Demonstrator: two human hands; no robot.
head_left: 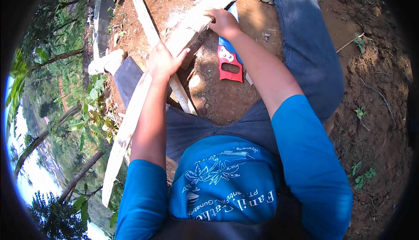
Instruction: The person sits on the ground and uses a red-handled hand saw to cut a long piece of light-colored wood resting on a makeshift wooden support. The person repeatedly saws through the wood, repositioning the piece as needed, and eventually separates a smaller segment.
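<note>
Plank (pixel 185 31) is gripped along its far right edge by a curled right hand (pixel 222 23); nearer left, it's pressed by the left hand (pixel 163 62), thumb spread wide.

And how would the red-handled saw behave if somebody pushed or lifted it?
The saw lies flat, so it probably won't roll. Its holed handle should resist slipping, but, lifted there, the saw may dip toward its long blade.

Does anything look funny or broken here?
Yes, a bit. The long pale board looks rough, and its far end seems ragged instead of neatly straight. Also, the red-handled saw lies on the dirt, partly hidden under that board, an odd spot for it.
</note>
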